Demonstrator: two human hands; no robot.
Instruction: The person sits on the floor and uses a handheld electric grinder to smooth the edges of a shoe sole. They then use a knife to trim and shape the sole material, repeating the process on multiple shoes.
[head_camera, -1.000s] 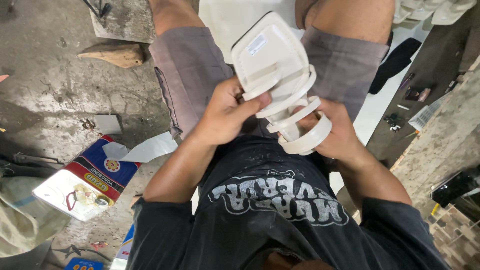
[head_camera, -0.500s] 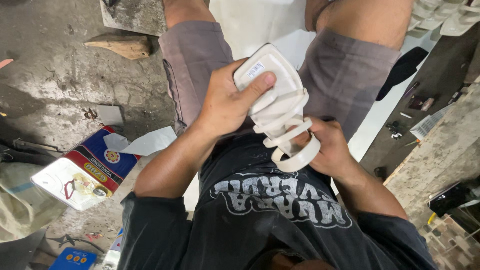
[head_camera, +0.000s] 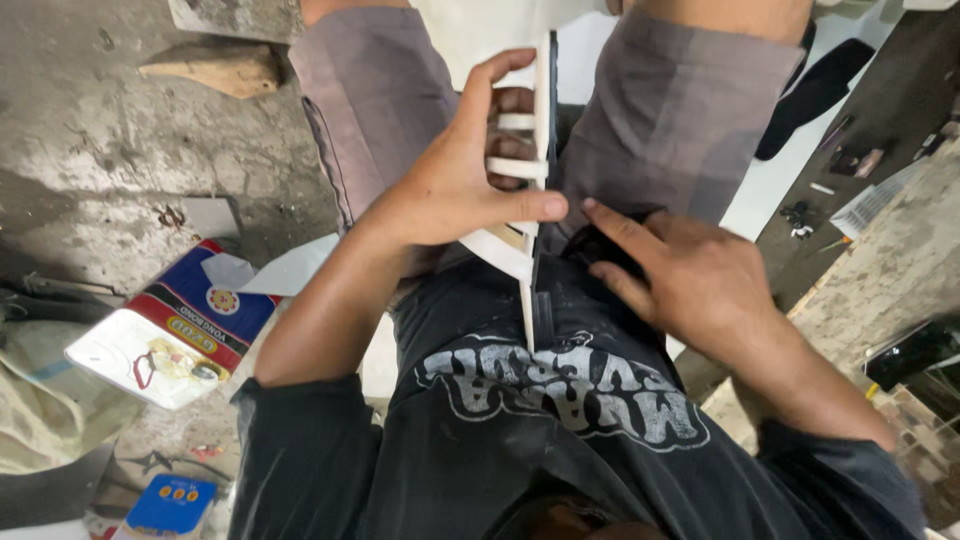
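While left hand (head_camera: 455, 180) grips white part (head_camera: 540, 150), right hand (head_camera: 690, 275) points.

A stained grey concrete floor (head_camera: 110, 190) carries a rough wooden wedge (head_camera: 215, 68), a red-and-blue flat tin can (head_camera: 170, 325), white paper scraps (head_camera: 270, 272) and a small blue box (head_camera: 172, 505).
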